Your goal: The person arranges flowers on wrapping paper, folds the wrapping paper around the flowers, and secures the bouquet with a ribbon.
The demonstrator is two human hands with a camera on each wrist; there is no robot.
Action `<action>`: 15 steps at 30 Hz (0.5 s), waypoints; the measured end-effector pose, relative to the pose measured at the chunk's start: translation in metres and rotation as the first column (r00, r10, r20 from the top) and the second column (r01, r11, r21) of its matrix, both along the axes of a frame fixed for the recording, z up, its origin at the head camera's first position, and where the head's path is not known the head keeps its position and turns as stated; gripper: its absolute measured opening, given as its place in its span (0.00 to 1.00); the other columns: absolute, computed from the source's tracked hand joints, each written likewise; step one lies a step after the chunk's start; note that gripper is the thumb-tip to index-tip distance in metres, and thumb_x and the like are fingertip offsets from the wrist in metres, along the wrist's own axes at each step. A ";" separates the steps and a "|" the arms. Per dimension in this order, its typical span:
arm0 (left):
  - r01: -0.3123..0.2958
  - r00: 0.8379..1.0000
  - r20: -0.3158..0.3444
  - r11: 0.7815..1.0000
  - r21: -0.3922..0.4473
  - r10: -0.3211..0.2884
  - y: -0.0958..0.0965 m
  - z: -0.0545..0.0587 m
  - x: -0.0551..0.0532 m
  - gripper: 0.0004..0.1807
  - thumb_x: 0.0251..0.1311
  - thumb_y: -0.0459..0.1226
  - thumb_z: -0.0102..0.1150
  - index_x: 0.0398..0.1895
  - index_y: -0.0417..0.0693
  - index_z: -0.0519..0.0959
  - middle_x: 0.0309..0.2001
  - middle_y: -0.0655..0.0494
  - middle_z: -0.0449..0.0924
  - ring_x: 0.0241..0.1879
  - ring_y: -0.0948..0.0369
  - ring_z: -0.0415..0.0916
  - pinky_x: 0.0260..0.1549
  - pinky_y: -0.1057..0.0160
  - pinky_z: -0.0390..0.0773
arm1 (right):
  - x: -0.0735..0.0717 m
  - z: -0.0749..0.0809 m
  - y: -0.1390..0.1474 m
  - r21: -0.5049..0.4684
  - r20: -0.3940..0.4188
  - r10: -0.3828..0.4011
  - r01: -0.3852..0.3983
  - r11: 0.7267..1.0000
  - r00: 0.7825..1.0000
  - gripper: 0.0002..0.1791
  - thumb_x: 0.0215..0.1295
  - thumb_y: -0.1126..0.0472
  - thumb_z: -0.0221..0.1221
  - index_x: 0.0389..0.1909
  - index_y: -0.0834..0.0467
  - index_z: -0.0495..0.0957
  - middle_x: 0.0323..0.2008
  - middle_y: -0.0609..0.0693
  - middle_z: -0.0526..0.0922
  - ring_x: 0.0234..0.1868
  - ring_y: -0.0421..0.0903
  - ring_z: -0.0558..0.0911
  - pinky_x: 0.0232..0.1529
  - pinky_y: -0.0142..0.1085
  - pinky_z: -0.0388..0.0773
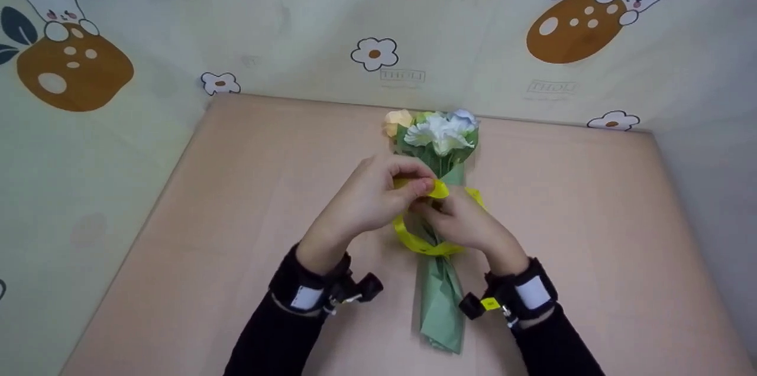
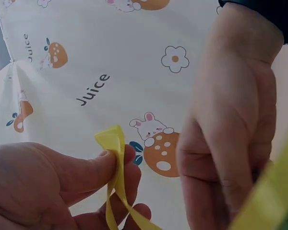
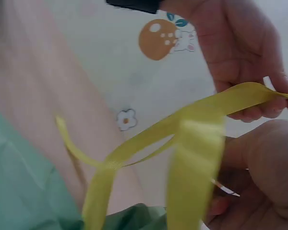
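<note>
A bouquet lies on the table, its flowers white, peach and pale blue above a green paper wrap. A yellow ribbon loops around the wrap. Between thumb and fingers, my left hand pinches a length of this ribbon above the bouquet. My right hand is close beside it, fingers curled in at the ribbon over the stems. In the right wrist view, ribbon strips cross in front of the right hand's fingertips and partly hide them.
The bouquet rests on a pale pinkish-beige tabletop. Behind it and at the sides hangs a light cloth printed with rabbits, orange fruit and flowers. Black straps with small cameras sit on both wrists.
</note>
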State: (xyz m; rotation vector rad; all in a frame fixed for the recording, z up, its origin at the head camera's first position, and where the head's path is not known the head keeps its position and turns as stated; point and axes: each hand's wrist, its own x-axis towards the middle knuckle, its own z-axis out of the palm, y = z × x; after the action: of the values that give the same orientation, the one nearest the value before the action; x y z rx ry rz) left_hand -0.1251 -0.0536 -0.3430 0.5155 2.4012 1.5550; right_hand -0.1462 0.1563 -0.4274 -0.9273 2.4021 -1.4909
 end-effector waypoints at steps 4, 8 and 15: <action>0.003 1.000 0.026 0.998 -0.055 -0.002 0.000 0.001 0.000 0.07 0.78 0.36 0.66 0.47 0.48 0.92 0.46 0.58 0.90 0.44 0.57 0.83 0.41 0.62 0.82 | -0.004 0.005 0.010 0.068 0.011 -0.072 0.072 0.995 0.997 0.23 0.81 0.71 0.55 0.73 0.59 0.78 0.56 0.54 0.89 0.51 0.49 0.86 0.52 0.41 0.82; 0.008 1.000 0.000 0.995 -0.099 -0.008 0.005 -0.002 -0.001 0.06 0.78 0.35 0.66 0.46 0.46 0.91 0.40 0.56 0.89 0.36 0.58 0.81 0.34 0.64 0.79 | -0.005 0.022 0.032 0.041 0.006 -0.155 0.155 0.987 0.988 0.19 0.82 0.68 0.58 0.68 0.58 0.82 0.55 0.51 0.90 0.50 0.49 0.86 0.45 0.38 0.80; -0.020 1.000 -0.019 0.987 -0.161 0.018 0.015 -0.009 -0.002 0.06 0.78 0.37 0.66 0.43 0.47 0.90 0.37 0.58 0.87 0.32 0.61 0.79 0.31 0.66 0.80 | 0.006 0.047 0.059 -0.012 -0.044 -0.127 0.126 0.992 0.991 0.10 0.78 0.65 0.66 0.55 0.58 0.89 0.46 0.52 0.91 0.38 0.46 0.85 0.33 0.30 0.79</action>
State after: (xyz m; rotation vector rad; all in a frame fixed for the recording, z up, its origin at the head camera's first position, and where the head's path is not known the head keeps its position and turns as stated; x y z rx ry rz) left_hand -0.1271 -0.0382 -0.3520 0.4762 2.5246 1.3525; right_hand -0.1401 0.2156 -0.3804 -0.8329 2.5313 -1.5407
